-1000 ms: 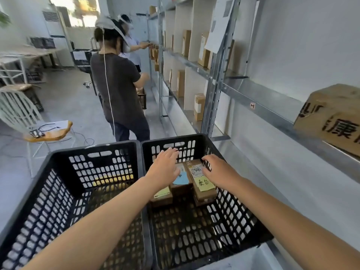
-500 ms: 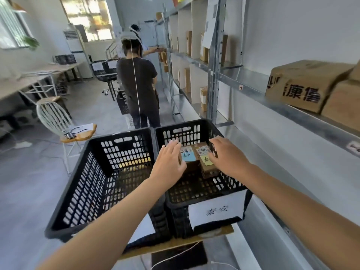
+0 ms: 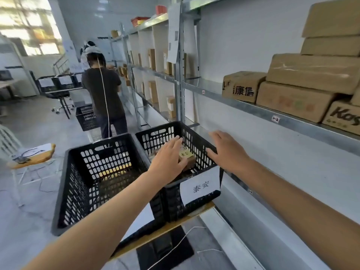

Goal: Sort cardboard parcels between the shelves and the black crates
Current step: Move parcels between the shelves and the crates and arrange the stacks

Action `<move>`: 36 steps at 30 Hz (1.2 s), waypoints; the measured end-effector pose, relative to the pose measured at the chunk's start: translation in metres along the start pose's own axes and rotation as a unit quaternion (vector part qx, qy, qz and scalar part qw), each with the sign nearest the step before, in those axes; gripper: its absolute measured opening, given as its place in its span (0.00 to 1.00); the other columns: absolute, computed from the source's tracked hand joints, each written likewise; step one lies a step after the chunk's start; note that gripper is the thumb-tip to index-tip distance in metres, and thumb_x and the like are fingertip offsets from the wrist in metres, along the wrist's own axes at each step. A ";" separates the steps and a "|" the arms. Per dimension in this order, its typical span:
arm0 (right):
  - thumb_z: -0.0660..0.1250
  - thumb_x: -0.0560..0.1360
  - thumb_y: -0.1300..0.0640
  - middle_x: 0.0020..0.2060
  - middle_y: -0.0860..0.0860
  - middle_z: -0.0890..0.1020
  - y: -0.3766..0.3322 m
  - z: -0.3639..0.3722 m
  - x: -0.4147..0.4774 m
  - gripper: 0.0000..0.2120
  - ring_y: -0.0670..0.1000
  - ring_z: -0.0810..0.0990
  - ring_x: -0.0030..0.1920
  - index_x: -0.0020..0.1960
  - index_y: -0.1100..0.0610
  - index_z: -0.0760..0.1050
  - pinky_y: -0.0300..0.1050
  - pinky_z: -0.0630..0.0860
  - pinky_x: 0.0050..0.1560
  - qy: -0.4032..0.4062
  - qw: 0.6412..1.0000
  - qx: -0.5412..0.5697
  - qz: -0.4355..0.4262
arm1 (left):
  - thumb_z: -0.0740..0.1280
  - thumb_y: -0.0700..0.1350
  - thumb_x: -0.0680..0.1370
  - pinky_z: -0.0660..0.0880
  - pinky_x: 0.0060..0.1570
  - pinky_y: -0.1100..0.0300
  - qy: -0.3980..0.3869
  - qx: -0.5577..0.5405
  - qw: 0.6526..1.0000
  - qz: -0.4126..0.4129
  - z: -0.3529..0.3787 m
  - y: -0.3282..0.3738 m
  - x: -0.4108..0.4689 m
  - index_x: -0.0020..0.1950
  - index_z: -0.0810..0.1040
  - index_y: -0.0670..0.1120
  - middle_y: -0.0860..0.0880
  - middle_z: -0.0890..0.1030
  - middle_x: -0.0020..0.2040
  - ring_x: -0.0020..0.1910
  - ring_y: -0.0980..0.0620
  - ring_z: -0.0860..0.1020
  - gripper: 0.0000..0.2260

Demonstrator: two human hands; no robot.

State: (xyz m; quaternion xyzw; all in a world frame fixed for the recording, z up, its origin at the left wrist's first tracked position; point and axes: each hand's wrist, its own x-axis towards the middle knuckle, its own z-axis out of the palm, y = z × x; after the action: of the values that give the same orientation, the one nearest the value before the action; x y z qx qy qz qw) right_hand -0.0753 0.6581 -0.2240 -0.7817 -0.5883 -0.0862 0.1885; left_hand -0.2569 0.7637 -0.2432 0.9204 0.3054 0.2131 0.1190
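Shelf unit (image 3: 243, 106) at right carries stacked cartons (image 3: 311, 75). The right black crate (image 3: 196, 131) stands beside it. Left hand (image 3: 167, 160), fingers straight, now overlaps the crate's contents. Right hand (image 3: 228, 152), spread flat and holding nothing, has shifted outward above the crate's right rim. The labelled parcel (image 3: 188, 156) remains inside, near that wall.

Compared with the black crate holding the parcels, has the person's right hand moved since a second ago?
Yes. The right hand has left the parcels and moved rightward; it is now over the shelf-side rim of the right crate, fingers open.
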 end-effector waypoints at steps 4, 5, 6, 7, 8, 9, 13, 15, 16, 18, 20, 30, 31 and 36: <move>0.62 0.80 0.50 0.68 0.51 0.71 -0.015 -0.027 -0.057 0.23 0.52 0.68 0.67 0.72 0.57 0.65 0.49 0.69 0.67 0.017 0.999 -0.014 0.035 | 0.61 0.51 0.83 0.58 0.77 0.51 -0.022 -0.011 0.999 0.041 -0.011 0.010 -0.033 0.81 0.56 0.46 0.50 0.56 0.81 0.79 0.51 0.55 0.29; 0.62 0.80 0.50 0.68 0.51 0.71 -0.016 -0.037 -0.072 0.23 0.52 0.67 0.67 0.72 0.57 0.65 0.50 0.69 0.67 0.030 0.998 -0.018 0.045 | 0.60 0.51 0.83 0.58 0.77 0.51 -0.024 -0.019 0.998 0.051 -0.012 0.016 -0.039 0.81 0.55 0.46 0.50 0.56 0.81 0.79 0.51 0.56 0.29; 0.62 0.80 0.50 0.68 0.52 0.71 -0.015 -0.047 -0.089 0.23 0.53 0.67 0.67 0.72 0.57 0.65 0.50 0.69 0.66 0.043 0.997 -0.024 0.057 | 0.60 0.51 0.83 0.58 0.77 0.51 -0.030 -0.028 0.997 0.061 -0.012 0.025 -0.044 0.81 0.55 0.46 0.50 0.56 0.81 0.79 0.51 0.55 0.29; 0.62 0.80 0.51 0.68 0.52 0.71 -0.015 -0.058 -0.107 0.24 0.53 0.67 0.67 0.73 0.58 0.64 0.50 0.68 0.66 0.054 0.996 -0.032 0.071 | 0.60 0.51 0.83 0.58 0.77 0.52 -0.039 -0.040 0.996 0.071 -0.012 0.037 -0.050 0.81 0.54 0.46 0.50 0.55 0.81 0.79 0.51 0.55 0.29; 0.62 0.80 0.51 0.69 0.52 0.70 -0.013 -0.069 -0.126 0.24 0.53 0.67 0.68 0.74 0.57 0.63 0.49 0.67 0.67 0.061 0.993 -0.042 0.087 | 0.60 0.52 0.83 0.57 0.76 0.52 -0.049 -0.054 0.994 0.082 -0.012 0.051 -0.055 0.81 0.54 0.46 0.50 0.54 0.82 0.80 0.51 0.55 0.29; 0.62 0.80 0.50 0.70 0.52 0.69 -0.012 -0.080 -0.145 0.26 0.53 0.66 0.69 0.75 0.57 0.62 0.49 0.66 0.68 0.064 0.991 -0.053 0.105 | 0.60 0.52 0.83 0.57 0.76 0.52 -0.058 -0.069 0.991 0.096 -0.012 0.066 -0.059 0.81 0.53 0.47 0.50 0.54 0.82 0.80 0.51 0.54 0.30; 0.62 0.81 0.48 0.74 0.52 0.66 -0.007 -0.122 -0.213 0.28 0.53 0.62 0.73 0.77 0.56 0.59 0.47 0.63 0.71 0.056 0.980 -0.099 0.164 | 0.61 0.51 0.83 0.55 0.74 0.57 -0.060 -0.114 0.976 0.174 -0.019 0.132 -0.076 0.81 0.53 0.48 0.52 0.53 0.82 0.80 0.52 0.54 0.30; 0.61 0.81 0.47 0.75 0.51 0.65 -0.006 -0.143 -0.241 0.29 0.52 0.62 0.74 0.78 0.55 0.58 0.47 0.62 0.71 0.062 0.973 -0.115 0.192 | 0.62 0.50 0.83 0.51 0.72 0.61 -0.054 -0.137 0.967 0.209 -0.023 0.165 -0.084 0.81 0.54 0.47 0.51 0.54 0.81 0.80 0.52 0.54 0.29; 0.61 0.81 0.46 0.75 0.51 0.65 -0.005 -0.154 -0.253 0.29 0.52 0.61 0.74 0.78 0.54 0.58 0.47 0.62 0.72 0.067 0.969 -0.123 0.206 | 0.61 0.50 0.83 0.51 0.73 0.61 -0.052 -0.145 0.962 0.224 -0.024 0.181 -0.088 0.81 0.54 0.46 0.50 0.55 0.81 0.79 0.52 0.54 0.29; 0.61 0.80 0.46 0.75 0.51 0.65 -0.004 -0.175 -0.277 0.29 0.53 0.62 0.75 0.77 0.53 0.59 0.49 0.63 0.72 0.080 0.960 -0.137 0.233 | 0.61 0.50 0.83 0.52 0.74 0.61 -0.045 -0.154 0.956 0.247 -0.025 0.212 -0.097 0.81 0.55 0.45 0.49 0.56 0.81 0.79 0.52 0.55 0.29; 0.62 0.80 0.46 0.74 0.51 0.66 -0.001 -0.197 -0.301 0.28 0.53 0.64 0.73 0.77 0.54 0.60 0.50 0.65 0.71 0.091 0.952 -0.147 0.253 | 0.61 0.51 0.83 0.53 0.74 0.60 -0.041 -0.165 0.949 0.266 -0.024 0.242 -0.107 0.80 0.56 0.45 0.49 0.57 0.81 0.79 0.52 0.56 0.29; 0.61 0.81 0.49 0.74 0.52 0.65 0.030 -0.314 -0.435 0.28 0.54 0.62 0.73 0.77 0.55 0.58 0.49 0.64 0.69 0.156 0.914 -0.176 0.330 | 0.62 0.51 0.82 0.67 0.68 0.55 -0.055 -0.242 0.891 0.379 -0.015 0.421 -0.158 0.78 0.59 0.49 0.53 0.61 0.79 0.76 0.51 0.61 0.26; 0.61 0.81 0.49 0.75 0.52 0.64 0.035 -0.325 -0.454 0.28 0.54 0.61 0.75 0.78 0.55 0.58 0.49 0.62 0.71 0.161 0.908 -0.179 0.343 | 0.62 0.51 0.82 0.68 0.65 0.57 -0.059 -0.252 0.884 0.388 -0.012 0.442 -0.167 0.78 0.60 0.49 0.54 0.61 0.78 0.75 0.52 0.62 0.25; 0.61 0.81 0.49 0.73 0.52 0.65 0.062 -0.371 -0.544 0.28 0.54 0.64 0.73 0.77 0.56 0.58 0.49 0.67 0.67 0.171 0.879 -0.203 0.395 | 0.60 0.53 0.83 0.64 0.66 0.58 -0.113 -0.283 0.857 0.414 0.016 0.540 -0.218 0.80 0.56 0.49 0.54 0.58 0.80 0.77 0.52 0.60 0.27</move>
State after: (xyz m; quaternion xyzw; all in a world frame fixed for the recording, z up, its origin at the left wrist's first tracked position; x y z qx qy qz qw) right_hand -0.1435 0.0137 -0.0912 -0.9434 -0.1587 -0.2542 0.1418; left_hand -0.1302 0.2044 -0.1386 0.9062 -0.1934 0.2147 0.3088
